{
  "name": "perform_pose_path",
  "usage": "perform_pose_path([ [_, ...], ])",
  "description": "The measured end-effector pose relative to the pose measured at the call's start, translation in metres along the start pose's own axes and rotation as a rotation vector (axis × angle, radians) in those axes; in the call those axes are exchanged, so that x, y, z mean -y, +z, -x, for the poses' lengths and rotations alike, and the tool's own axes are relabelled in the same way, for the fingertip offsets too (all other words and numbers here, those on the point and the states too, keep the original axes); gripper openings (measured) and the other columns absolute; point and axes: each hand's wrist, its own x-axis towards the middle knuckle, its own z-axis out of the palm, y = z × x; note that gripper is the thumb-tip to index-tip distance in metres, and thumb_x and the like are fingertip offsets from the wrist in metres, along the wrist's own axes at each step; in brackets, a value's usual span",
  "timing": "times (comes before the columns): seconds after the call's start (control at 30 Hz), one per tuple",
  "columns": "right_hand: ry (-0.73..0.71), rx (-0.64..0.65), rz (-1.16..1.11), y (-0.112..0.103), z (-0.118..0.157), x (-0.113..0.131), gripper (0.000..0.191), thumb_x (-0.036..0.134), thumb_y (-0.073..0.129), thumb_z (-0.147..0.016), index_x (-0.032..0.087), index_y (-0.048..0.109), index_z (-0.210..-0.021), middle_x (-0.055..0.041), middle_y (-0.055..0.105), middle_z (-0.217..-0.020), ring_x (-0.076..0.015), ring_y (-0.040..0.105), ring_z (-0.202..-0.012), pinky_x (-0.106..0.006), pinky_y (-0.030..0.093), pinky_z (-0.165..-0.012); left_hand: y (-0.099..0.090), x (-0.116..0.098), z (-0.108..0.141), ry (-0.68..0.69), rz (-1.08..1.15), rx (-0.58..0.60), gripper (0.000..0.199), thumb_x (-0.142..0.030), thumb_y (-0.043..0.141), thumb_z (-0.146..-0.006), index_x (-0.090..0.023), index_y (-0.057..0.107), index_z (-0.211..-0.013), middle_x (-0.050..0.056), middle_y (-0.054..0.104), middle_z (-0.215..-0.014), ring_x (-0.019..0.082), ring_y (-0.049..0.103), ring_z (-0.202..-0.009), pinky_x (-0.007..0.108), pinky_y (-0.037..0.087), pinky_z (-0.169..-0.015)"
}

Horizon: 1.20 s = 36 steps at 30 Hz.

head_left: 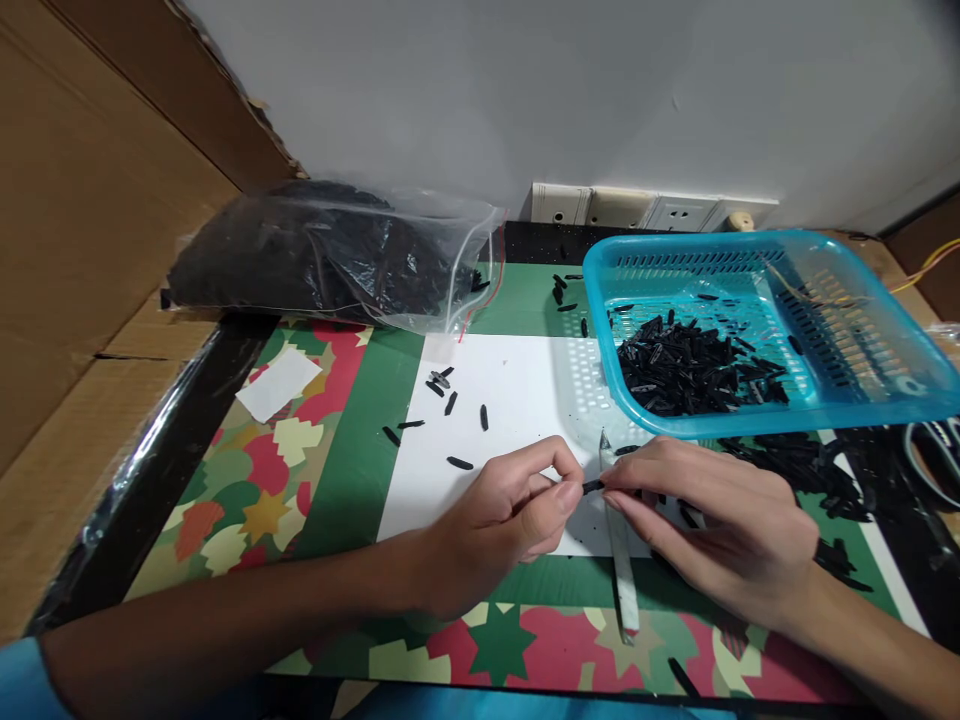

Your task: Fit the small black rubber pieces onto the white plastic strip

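Observation:
Between my two hands is a small black elongated piece (592,487), pinched at one end by the fingertips of my left hand (517,510) and at the other by those of my right hand (720,520). Both hands are closed over the white sheet (510,375). Under the piece lies a pointed tool with a white-wrapped handle (621,560), its dark tip toward the wall. Several similar black pieces (460,463) are scattered on the sheet left of my hands. A pile of them (675,365) lies in the blue basket (600,330) beyond my right hand.
A clear zip bag (322,260) full of black material lies at the back left, beside a cardboard wall (90,200). More black pieces (810,470) lie right of my right hand, near a roll of tape (930,465). A white paper scrap (279,384) rests at left. Sockets (679,212) line the wall.

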Motion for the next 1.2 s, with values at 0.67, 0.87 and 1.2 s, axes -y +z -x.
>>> perform_pose_path([
  [0.67,0.069,-0.031,-0.016,-0.0001,0.0011,-0.0021,0.015,0.01,0.069,-0.102,0.021,0.073,-0.111,-0.0046,0.081,-0.09,-0.0171,0.077,-0.075,-0.027,0.062,-0.069,-0.0014,-0.0017,-0.0003,0.029,0.025,0.035,0.023,-0.043,0.055,-0.111,-0.023,0.05,-0.101,-0.012,0.036,-0.059,0.008,0.028,-0.053,0.021,0.026,-0.052],
  [0.87,0.086,-0.036,-0.044,0.0002,0.0019,-0.0031,0.015,0.011,0.071,-0.101,0.022,0.073,-0.111,-0.0042,0.081,-0.091,-0.0172,0.077,-0.075,-0.027,0.063,-0.069,-0.0009,-0.0007,-0.0004,0.013,-0.017,0.011,0.023,-0.044,0.051,-0.111,-0.023,0.05,-0.102,-0.012,0.034,-0.058,0.01,0.028,-0.053,0.023,0.026,-0.053],
  [1.2,0.079,-0.024,-0.061,0.0018,0.0034,-0.0068,0.013,0.009,0.067,-0.103,0.02,0.071,-0.109,-0.004,0.079,-0.09,-0.0155,0.075,-0.076,-0.026,0.061,-0.07,0.0002,-0.0018,-0.0001,0.005,-0.039,-0.01,0.028,-0.046,0.049,-0.111,-0.022,0.05,-0.097,-0.011,0.038,-0.059,0.01,0.029,-0.055,0.025,0.026,-0.054],
])
